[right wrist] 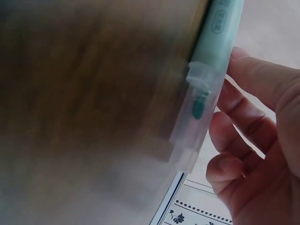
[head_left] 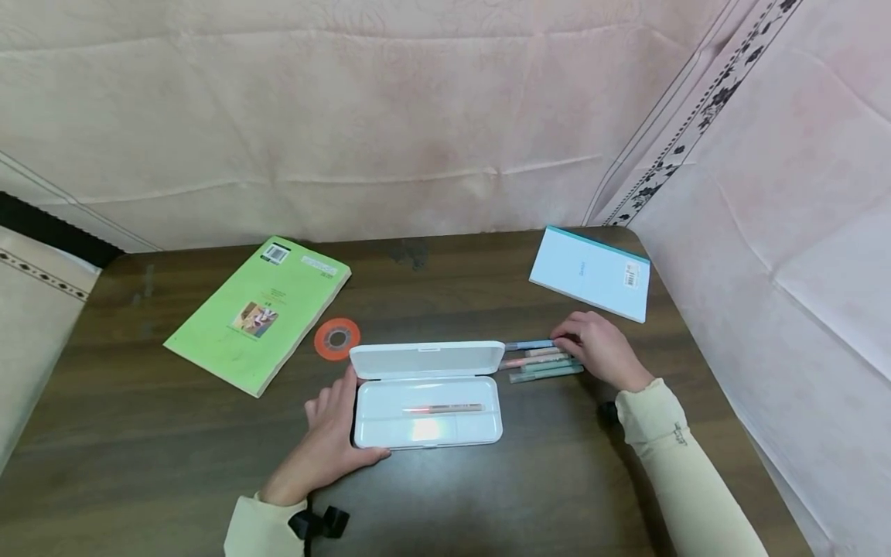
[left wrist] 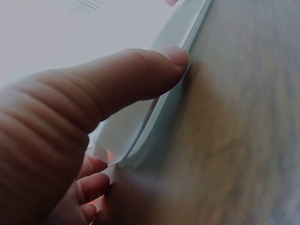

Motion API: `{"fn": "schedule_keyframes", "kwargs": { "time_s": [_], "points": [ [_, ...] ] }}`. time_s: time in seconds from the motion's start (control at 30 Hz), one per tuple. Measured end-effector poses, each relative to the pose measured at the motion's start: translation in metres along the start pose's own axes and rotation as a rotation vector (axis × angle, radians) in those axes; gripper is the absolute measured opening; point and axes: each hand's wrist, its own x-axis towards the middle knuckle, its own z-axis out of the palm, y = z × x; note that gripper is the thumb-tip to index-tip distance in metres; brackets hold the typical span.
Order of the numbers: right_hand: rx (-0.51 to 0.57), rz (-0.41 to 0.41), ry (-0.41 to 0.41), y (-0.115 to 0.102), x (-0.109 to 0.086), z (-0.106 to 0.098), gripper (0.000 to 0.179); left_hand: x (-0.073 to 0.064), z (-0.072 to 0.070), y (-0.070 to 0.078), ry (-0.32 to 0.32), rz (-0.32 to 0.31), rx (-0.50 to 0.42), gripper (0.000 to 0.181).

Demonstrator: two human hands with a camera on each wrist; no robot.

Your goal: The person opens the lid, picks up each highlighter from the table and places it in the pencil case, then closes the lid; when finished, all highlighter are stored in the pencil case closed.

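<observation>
A white pencil case (head_left: 428, 446) lies with its lid (head_left: 425, 360) raised, and one pink-and-white pen (head_left: 445, 408) is inside. My left hand (head_left: 330, 433) holds the case at its left end, with the thumb along the front edge and the fingers by the back left corner. To the right of the case, my right hand (head_left: 602, 348) pinches the right end of a blue marker (head_left: 529, 345) between thumb and forefinger. Several pink and green markers lie just below it; the green highlighter (right wrist: 215, 42) with a clear cap fills the near side of the right wrist view.
An orange tape roll (head_left: 325, 339) is behind the case's left end. Further left lies a thick green book (head_left: 278, 309). A light blue notebook (head_left: 592, 271) rests at the back right of the wooden table (head_left: 452, 510), near the pale cloth wall (head_left: 418, 116).
</observation>
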Motion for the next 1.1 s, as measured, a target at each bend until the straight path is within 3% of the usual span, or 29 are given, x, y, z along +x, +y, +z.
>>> {"fn": "schedule_keyframes", "kwargs": {
  "time_s": [0.23,0.4,0.63,0.83,0.97,1.1],
  "points": [
    [-0.003,-0.021,-0.021,0.0,0.003,0.0,0.011,0.001,0.001,-0.001,-0.011,-0.006,-0.024,0.117],
    [0.017,-0.009,0.008,-0.004,0.001,-0.006,0.009,0.0,0.001,-0.001,-0.022,-0.011,-0.032,0.121],
    [0.02,-0.03,0.128,-0.021,-0.01,-0.04,0.009,-0.001,0.0,-0.001,-0.009,-0.003,-0.029,0.121],
    [0.037,-0.061,0.223,-0.05,-0.02,-0.067,0.016,-0.001,-0.001,-0.001,-0.006,0.001,-0.04,0.12],
    [0.05,-0.15,0.219,-0.076,-0.021,-0.061,0.016,-0.002,-0.001,-0.001,-0.008,-0.004,-0.03,0.121],
    [0.032,-0.221,0.164,-0.102,-0.019,-0.039,0.014,-0.002,0.0,-0.002,-0.013,-0.004,-0.023,0.124]
  ]
}}
